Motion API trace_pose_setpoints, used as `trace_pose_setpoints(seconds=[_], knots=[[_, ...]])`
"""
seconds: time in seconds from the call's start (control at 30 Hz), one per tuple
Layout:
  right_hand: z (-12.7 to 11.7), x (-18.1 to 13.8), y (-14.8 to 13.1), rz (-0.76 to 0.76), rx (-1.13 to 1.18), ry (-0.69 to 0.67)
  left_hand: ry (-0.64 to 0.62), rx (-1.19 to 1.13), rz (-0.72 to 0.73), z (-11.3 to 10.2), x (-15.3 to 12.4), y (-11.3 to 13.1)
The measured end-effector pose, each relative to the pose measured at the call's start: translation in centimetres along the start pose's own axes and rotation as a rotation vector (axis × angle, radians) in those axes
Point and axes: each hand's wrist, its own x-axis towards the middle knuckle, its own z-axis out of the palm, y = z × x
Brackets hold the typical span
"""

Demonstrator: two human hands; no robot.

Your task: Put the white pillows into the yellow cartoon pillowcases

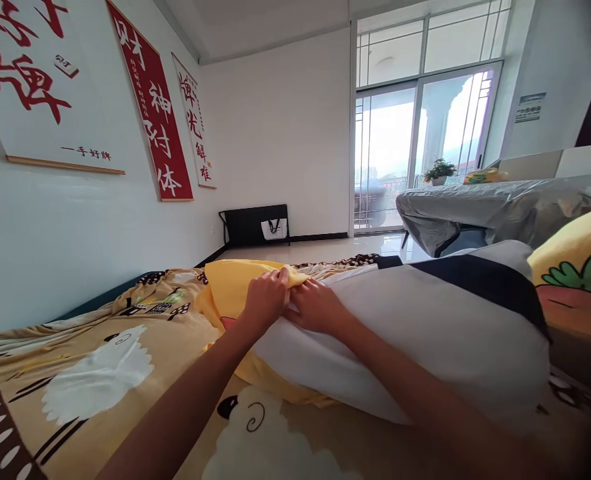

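A plump white pillow [455,320] with a dark band across it lies on the blanket, its left end inside a yellow pillowcase [225,280]. My left hand [266,293] is closed on the case's gathered edge, near the pillow's far side. Right beside it, almost touching, my right hand [318,305] pinches the same yellow edge and rests against the white pillow. The fingertips of both hands are partly hidden in the folds. More of the yellow cloth shows under the pillow's near side.
Under the pillow spreads a tan blanket [175,393] printed with white sheep. A yellow cushion [585,273] with a carrot print stands at the right. Beyond are a plastic-covered table [475,200], a potted plant [440,171] and a folded black item [250,225] against the wall.
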Motion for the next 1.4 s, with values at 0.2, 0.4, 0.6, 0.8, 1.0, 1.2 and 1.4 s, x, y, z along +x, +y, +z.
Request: trace_pose_setpoints(seconds=[0.2,0.4,0.6,0.8,1.0,1.2,1.4], knots=[[-2.1,-1.7,1.6,0.073,0.271,0.244,0.002,-0.085,-0.064,-0.7,0.5,1.8],[-2.2,-0.4,1.8,0.358,0.203,0.318,0.003,-0.231,-0.109,-1.3,-0.3,2.8],[-0.3,0.6,2.8,0.370,0.324,0.189,-0.024,-0.270,-0.006,-0.6,-1.1,5.1],[0.7,-0.5,5.9,0.353,0.481,0.306,-0.055,-0.361,0.199,-0.1,-3.0,2.3],[0.7,-1.5,5.7,0.358,0.514,0.403,0.570,-0.364,-0.237,0.9,-3.7,-9.1],[1.1,-2.7,5.1,0.484,0.464,0.612,0.250,-1.086,-0.542,2.5,-3.7,-15.7],[-0.1,-3.9,3.8,0.274,0.402,0.548,0.050,-1.289,-0.503,3.6,-3.9,-16.2]])
